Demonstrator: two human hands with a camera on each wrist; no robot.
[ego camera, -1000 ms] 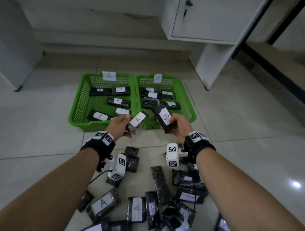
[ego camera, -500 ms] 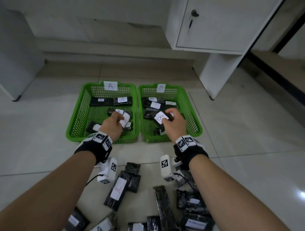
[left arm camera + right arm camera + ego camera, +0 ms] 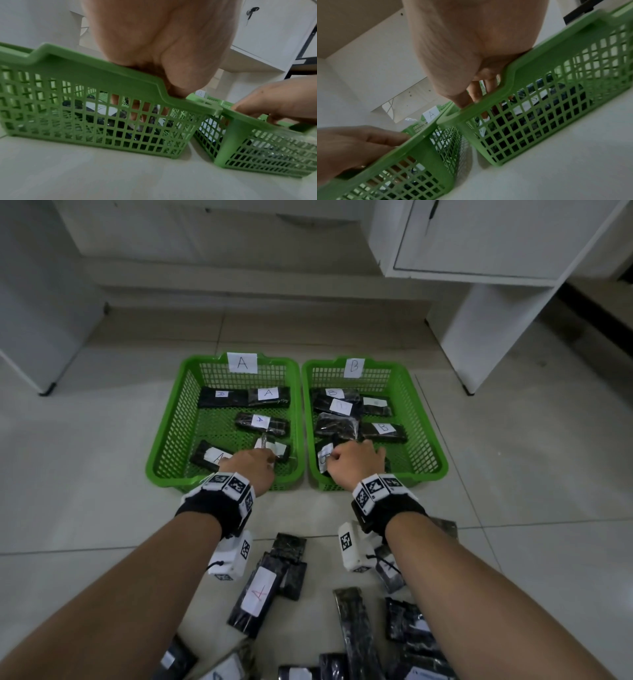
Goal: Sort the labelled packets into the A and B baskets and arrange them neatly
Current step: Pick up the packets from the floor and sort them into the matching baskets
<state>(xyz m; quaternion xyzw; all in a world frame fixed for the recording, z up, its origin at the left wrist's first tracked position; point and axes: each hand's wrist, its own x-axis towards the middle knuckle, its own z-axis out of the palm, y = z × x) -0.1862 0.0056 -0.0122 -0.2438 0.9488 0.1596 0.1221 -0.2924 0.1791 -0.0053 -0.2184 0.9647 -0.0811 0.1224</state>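
White tiled floor (image 3: 102, 474) carries everything. Green plastic mesh basket tagged A (image 3: 178, 419) and its twin tagged B (image 3: 424, 419) sit side by side. Loose black labelled packets (image 3: 257, 597) lie behind both wrists. Left hand (image 3: 248, 469) reaches over A's near rim, fingers on a labelled black packet (image 3: 277, 448); grip hidden, cannot tell. Right hand (image 3: 356, 462) is curled around a B-labelled black packet (image 3: 325, 457) inside B's near-left corner; label partly covered.
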